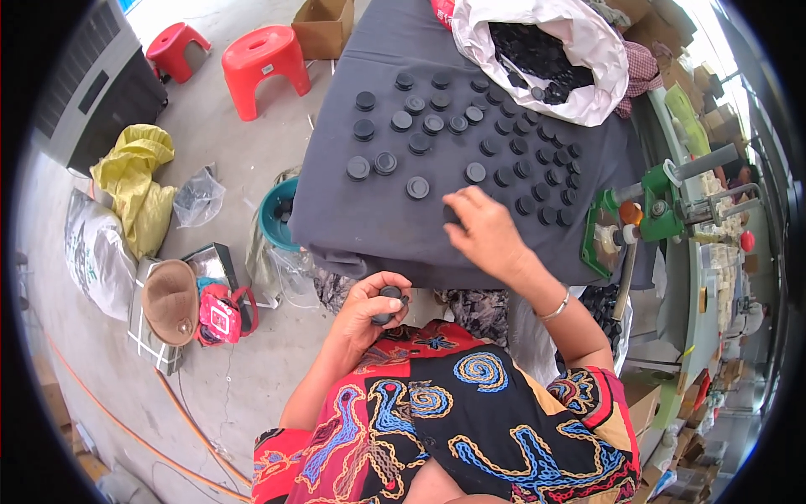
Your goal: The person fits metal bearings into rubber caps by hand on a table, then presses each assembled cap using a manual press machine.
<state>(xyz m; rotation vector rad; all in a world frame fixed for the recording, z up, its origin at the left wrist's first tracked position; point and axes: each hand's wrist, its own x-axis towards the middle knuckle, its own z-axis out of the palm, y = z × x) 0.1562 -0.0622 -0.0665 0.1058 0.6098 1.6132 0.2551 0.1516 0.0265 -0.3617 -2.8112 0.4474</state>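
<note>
My left hand (367, 312), close to my body below the table edge, is closed around a small black round cap (388, 305). My right hand (483, 227) reaches over the dark grey cloth with its fingers bent together on a dark round cap (452, 215), mostly covered by the fingertips. Several black round caps are spread over the cloth in front of me. One cap (417, 187) lies just beyond my right fingertips and another (475, 172) sits above the knuckles. Smaller-looking ones crowd toward the right, such as a cap (525, 205) beside my right wrist.
A white sack (600, 101) of black pieces stands at the table's far right. A green hand press (659, 206) is at the right edge. To the left are a teal basin (270, 220), a red stool (267, 67), a yellow sack (138, 181) and a box with a pink bag (225, 315).
</note>
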